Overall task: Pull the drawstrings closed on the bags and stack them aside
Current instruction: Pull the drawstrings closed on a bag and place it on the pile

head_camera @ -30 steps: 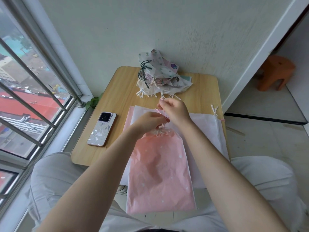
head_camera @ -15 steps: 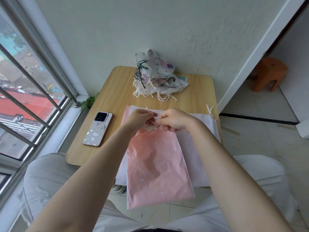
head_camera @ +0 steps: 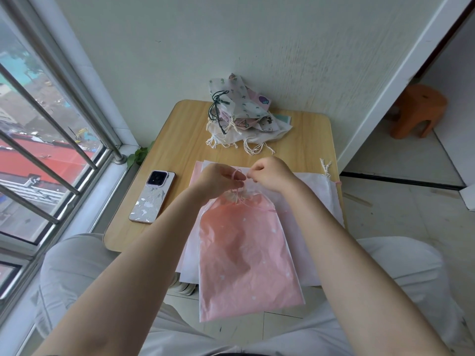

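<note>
The pink bag (head_camera: pixel 246 255) hangs toward the person, neck up between both hands; left hand (head_camera: pixel 218 181) and right hand (head_camera: pixel 270 176) pinch its drawstring (head_camera: pixel 237 174) (stack (head_camera: pixel 244 114) lies beyond).

Both forearms reach in from 6 o'clock and converge toward 12. The left hand (head_camera: pixel 218 179) and the right hand (head_camera: pixel 270 173) meet almost fingertip to fingertip, fingers curled, each pinching the pink drawstring (head_camera: pixel 237 176).

One head-worn view — looking steeply down, close over the table (head_camera: pixel 180 150).
</note>
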Action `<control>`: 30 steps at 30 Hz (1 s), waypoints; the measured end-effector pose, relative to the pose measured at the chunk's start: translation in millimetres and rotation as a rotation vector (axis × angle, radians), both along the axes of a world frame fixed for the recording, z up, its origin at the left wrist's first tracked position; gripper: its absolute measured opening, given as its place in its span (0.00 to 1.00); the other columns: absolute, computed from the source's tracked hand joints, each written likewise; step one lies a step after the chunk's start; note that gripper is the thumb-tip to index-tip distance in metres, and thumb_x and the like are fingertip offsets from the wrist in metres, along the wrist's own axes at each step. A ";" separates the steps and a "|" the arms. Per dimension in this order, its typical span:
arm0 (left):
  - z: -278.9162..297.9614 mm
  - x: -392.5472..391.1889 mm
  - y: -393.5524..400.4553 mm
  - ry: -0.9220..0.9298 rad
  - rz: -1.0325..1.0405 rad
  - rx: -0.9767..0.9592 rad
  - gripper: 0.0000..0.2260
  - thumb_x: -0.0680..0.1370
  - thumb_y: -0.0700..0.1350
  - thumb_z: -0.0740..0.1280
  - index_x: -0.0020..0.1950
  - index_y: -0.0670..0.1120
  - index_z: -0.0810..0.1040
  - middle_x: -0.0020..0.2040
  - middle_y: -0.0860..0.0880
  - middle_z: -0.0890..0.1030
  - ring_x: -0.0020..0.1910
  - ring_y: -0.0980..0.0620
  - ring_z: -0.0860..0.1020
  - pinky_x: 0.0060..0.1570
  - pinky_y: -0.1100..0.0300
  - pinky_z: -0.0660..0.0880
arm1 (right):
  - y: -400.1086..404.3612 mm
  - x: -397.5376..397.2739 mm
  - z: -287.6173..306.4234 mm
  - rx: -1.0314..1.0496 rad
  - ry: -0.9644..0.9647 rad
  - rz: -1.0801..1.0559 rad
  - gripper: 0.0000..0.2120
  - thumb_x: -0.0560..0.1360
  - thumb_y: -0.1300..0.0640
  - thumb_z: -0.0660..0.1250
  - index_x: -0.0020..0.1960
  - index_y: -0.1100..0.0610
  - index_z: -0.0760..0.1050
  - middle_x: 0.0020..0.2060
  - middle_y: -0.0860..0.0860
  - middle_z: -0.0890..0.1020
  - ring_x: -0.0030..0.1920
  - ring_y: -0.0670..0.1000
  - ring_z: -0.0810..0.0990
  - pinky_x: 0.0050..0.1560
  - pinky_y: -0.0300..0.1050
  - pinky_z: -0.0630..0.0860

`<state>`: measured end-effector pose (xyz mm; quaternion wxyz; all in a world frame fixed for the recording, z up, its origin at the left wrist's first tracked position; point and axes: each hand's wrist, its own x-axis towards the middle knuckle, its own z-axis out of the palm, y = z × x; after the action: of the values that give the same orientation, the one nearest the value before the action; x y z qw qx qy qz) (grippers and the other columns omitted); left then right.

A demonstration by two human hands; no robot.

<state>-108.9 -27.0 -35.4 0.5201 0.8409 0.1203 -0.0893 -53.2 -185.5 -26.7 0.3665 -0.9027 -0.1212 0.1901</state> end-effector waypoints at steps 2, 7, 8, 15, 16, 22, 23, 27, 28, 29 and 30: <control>-3.4 -0.4 -0.6 -0.047 0.011 0.038 0.08 0.70 0.36 0.76 0.46 0.47 0.85 0.44 0.48 0.85 0.43 0.55 0.82 0.49 0.63 0.79 | 2.3 0.1 -7.2 0.049 0.077 0.012 0.06 0.75 0.61 0.66 0.46 0.59 0.82 0.38 0.49 0.81 0.40 0.47 0.77 0.43 0.40 0.71; -11.9 -5.8 -0.4 -0.229 0.000 0.208 0.08 0.71 0.36 0.74 0.48 0.45 0.85 0.43 0.50 0.85 0.43 0.54 0.82 0.49 0.60 0.78 | 3.0 -2.4 -24.2 0.223 0.286 -0.025 0.06 0.76 0.59 0.68 0.49 0.58 0.84 0.31 0.48 0.80 0.32 0.45 0.74 0.35 0.34 0.69; -12.8 -7.6 -0.8 -0.250 0.010 0.219 0.07 0.71 0.37 0.74 0.47 0.45 0.85 0.42 0.50 0.85 0.41 0.57 0.81 0.47 0.64 0.77 | 2.8 -2.5 -25.8 0.238 0.316 -0.023 0.06 0.76 0.59 0.69 0.49 0.57 0.84 0.30 0.47 0.80 0.33 0.47 0.74 0.36 0.37 0.69; -18.7 -12.6 -3.2 -0.251 0.161 0.081 0.07 0.71 0.36 0.73 0.41 0.48 0.81 0.37 0.55 0.81 0.36 0.61 0.77 0.37 0.74 0.71 | 2.0 -6.0 -31.2 0.573 0.684 -0.025 0.07 0.75 0.68 0.67 0.53 0.64 0.80 0.40 0.55 0.84 0.37 0.49 0.83 0.38 0.39 0.79; -17.9 -12.1 -2.4 -0.235 0.184 0.045 0.07 0.71 0.36 0.74 0.41 0.48 0.80 0.37 0.54 0.80 0.36 0.61 0.77 0.36 0.74 0.70 | 2.1 -6.3 -29.8 0.587 0.696 -0.043 0.06 0.75 0.68 0.68 0.51 0.63 0.80 0.38 0.55 0.84 0.36 0.49 0.83 0.37 0.39 0.79; -18.0 -11.3 5.6 -0.082 0.251 -0.041 0.05 0.71 0.42 0.76 0.44 0.46 0.84 0.39 0.51 0.82 0.35 0.56 0.77 0.37 0.63 0.73 | -2.0 -1.4 -25.2 0.600 0.709 -0.195 0.09 0.72 0.61 0.63 0.33 0.56 0.72 0.33 0.52 0.73 0.32 0.49 0.73 0.38 0.41 0.72; -17.9 -11.9 6.2 -0.072 0.262 -0.044 0.05 0.71 0.42 0.76 0.45 0.44 0.84 0.39 0.50 0.82 0.34 0.55 0.76 0.37 0.61 0.73 | -2.7 -0.1 -23.4 0.648 0.729 -0.220 0.12 0.73 0.59 0.61 0.31 0.55 0.68 0.32 0.50 0.71 0.31 0.49 0.72 0.38 0.42 0.71; -17.3 -14.0 6.1 -0.016 0.303 -0.061 0.06 0.72 0.43 0.76 0.47 0.44 0.85 0.35 0.52 0.80 0.29 0.57 0.75 0.32 0.64 0.74 | -7.0 5.9 -15.4 0.915 0.669 -0.378 0.21 0.77 0.56 0.61 0.26 0.53 0.63 0.31 0.50 0.75 0.37 0.50 0.75 0.42 0.45 0.69; -16.9 -14.8 6.0 0.002 0.308 -0.081 0.06 0.72 0.44 0.76 0.47 0.44 0.85 0.35 0.52 0.80 0.27 0.58 0.75 0.30 0.65 0.74 | -8.9 7.1 -13.6 1.010 0.661 -0.429 0.22 0.77 0.56 0.61 0.24 0.53 0.63 0.31 0.51 0.77 0.39 0.52 0.77 0.46 0.46 0.71; -16.4 -16.0 5.8 0.020 0.307 -0.099 0.06 0.73 0.45 0.75 0.46 0.44 0.85 0.35 0.52 0.80 0.25 0.59 0.75 0.28 0.66 0.74 | -10.2 8.0 -11.0 1.114 0.669 -0.467 0.23 0.78 0.56 0.62 0.24 0.54 0.63 0.31 0.53 0.78 0.41 0.53 0.80 0.50 0.47 0.73; -16.4 -17.2 5.7 0.034 0.301 -0.105 0.07 0.74 0.47 0.75 0.46 0.44 0.85 0.35 0.52 0.80 0.25 0.59 0.76 0.28 0.66 0.74 | -10.8 7.9 -7.6 1.202 0.685 -0.490 0.23 0.78 0.57 0.62 0.24 0.54 0.63 0.32 0.54 0.78 0.40 0.54 0.81 0.53 0.49 0.75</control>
<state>-126.1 -21.3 -51.8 0.5688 0.7833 0.2490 -0.0307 -45.3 -196.2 -34.3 0.8478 -0.4367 0.1222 0.2750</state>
